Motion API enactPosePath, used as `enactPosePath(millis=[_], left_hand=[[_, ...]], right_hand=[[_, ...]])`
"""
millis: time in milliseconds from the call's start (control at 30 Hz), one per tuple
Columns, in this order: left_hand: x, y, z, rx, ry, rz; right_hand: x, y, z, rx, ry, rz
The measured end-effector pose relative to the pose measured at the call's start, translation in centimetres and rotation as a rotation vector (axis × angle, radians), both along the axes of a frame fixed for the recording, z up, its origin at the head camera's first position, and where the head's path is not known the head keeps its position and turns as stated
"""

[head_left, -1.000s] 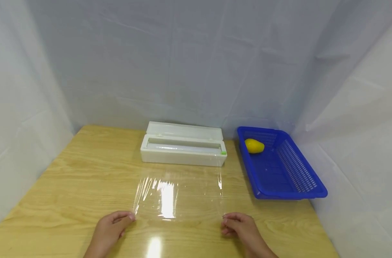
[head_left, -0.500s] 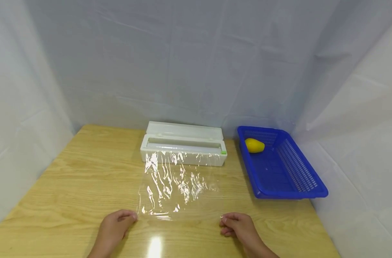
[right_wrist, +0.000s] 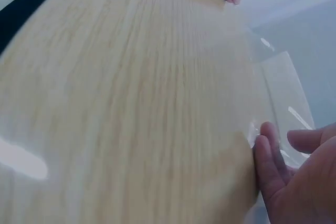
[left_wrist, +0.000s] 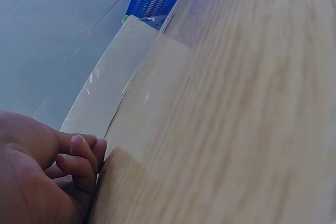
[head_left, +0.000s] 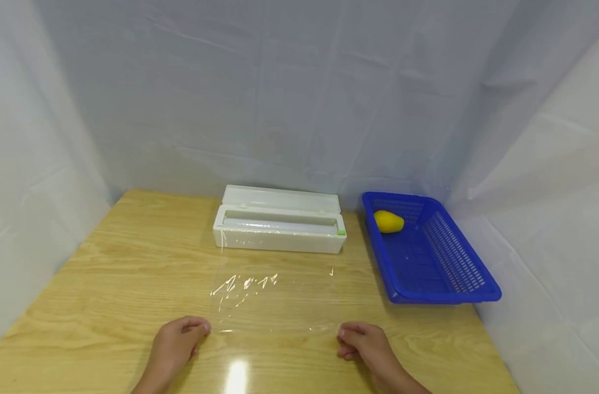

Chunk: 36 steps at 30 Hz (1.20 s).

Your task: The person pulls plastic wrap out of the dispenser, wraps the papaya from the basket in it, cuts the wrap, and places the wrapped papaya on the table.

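Observation:
A clear sheet of plastic wrap (head_left: 274, 306) stretches from a white cling film box (head_left: 279, 241) toward the front of the table. My left hand (head_left: 176, 345) pinches the sheet's near left corner between thumb and fingers. At the near right corner my right hand (head_left: 365, 345) pinches the film the same way. The box's lid (head_left: 281, 198) is raised at the back, and a white roll (head_left: 279, 224) shows inside. A small green piece (head_left: 341, 232) sits at the box's right end. In the left wrist view the left hand (left_wrist: 52, 171) holds the film edge just above the wood.
A blue plastic basket (head_left: 395, 293) stands to the right of the box, with a yellow mango-like fruit (head_left: 389, 222) in its back left corner. Pale sheeting (head_left: 299, 109) hangs behind and along both sides of the wooden table (head_left: 107, 262).
The film wrinkled and slackened half a second ago, and now lies smoother with fewer glints. Both hands keep their pinch and have hardly moved, the left slightly right and away from the near edge.

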<state>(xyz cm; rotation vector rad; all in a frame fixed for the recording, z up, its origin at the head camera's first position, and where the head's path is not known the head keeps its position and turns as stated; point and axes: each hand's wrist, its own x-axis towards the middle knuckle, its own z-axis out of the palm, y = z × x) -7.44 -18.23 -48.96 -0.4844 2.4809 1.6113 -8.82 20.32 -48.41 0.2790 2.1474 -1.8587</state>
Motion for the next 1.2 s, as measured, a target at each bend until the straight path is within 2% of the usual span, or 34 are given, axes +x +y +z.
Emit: enactPosePath(millis=[67, 167, 333, 500, 567, 633, 767, 867, 1000, 1200], left_hand=[[-0.1, 0.2, 0.0, -0.004, -0.006, 0.000], [-0.2, 0.3, 0.0, -0.016, -0.015, -0.002], [-0.2, 0.2, -0.2, -0.046, -0.015, -0.021], [-0.3, 0.0, -0.3, -0.054, -0.025, -0.034], [-0.3, 0.0, -0.3, -0.051, -0.032, -0.028], [-0.2, -0.1, -0.4, -0.048, -0.034, -0.031], [-0.2, 0.0, -0.5, -0.042, -0.048, -0.025], [-0.2, 0.1, -0.6, -0.034, -0.047, -0.018], [0.0, 0.1, -0.7, -0.036, -0.053, -0.011], [0.1, 0.1, -0.8, -0.033, -0.059, -0.018]], right_hand=[[-0.1, 0.4, 0.7, 0.042, 0.033, -0.015], [-0.5, 1.0, 2.6, 0.123, 0.096, -0.014], [-2.5, 2.8, 7.2, 0.199, 0.256, 0.017], [-6.8, 6.0, 11.3, 0.259, 0.502, 0.053], [-9.0, 7.0, 12.4, 0.259, 0.587, 0.049], [-11.4, 7.9, 13.1, 0.268, 0.632, 0.045], [-15.4, 9.5, 13.8, 0.359, 0.632, 0.050], [-17.8, 10.4, 14.2, 0.402, 0.609, 0.074], [-20.5, 11.3, 14.4, 0.432, 0.584, 0.123], [-24.0, 12.9, 14.0, 0.531, 0.508, 0.184]])
